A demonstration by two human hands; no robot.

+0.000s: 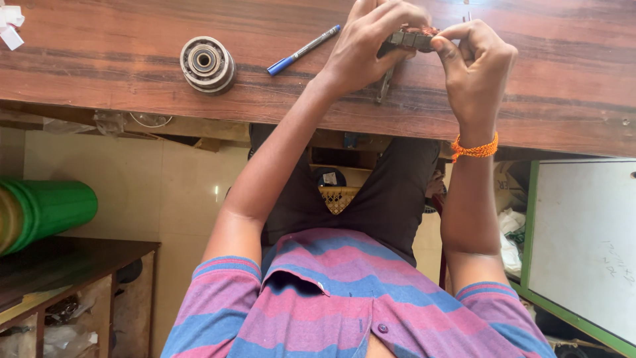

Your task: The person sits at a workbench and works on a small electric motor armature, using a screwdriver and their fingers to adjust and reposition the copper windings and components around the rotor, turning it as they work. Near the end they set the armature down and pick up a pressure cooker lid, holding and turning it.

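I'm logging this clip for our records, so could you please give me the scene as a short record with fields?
Setting: wooden table, seen from above by the head camera
Left hand: grips a small dark metal part from the left
Right hand: pinches the same part from the right; orange thread band on the wrist
Under the hands: slim metal tool on the table, partly hidden
Nearby: blue pen, round metal bearing
Edges: green cylinder lower left, whiteboard lower right
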